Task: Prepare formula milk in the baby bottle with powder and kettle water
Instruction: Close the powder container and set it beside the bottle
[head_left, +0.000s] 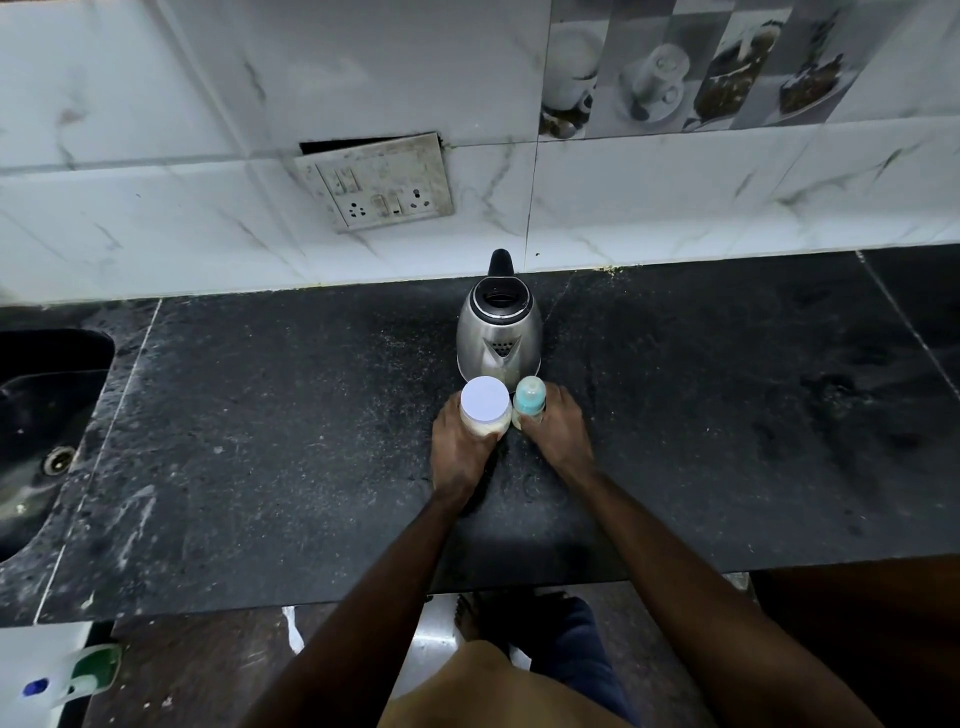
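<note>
Forearms (395, 571) reach straight ahead toward the kettle (498, 332). Just this side of it on the tabletop (260, 441), the left hand (460, 447) grips the lidded powder jar (485, 408) and the right hand (558, 431) grips the baby bottle (530, 402); both stand upright, side by side.

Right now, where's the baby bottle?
Head view, centre of the counter: the baby bottle stands gripped by the right hand, right of the powder jar, in front of the kettle.
</note>
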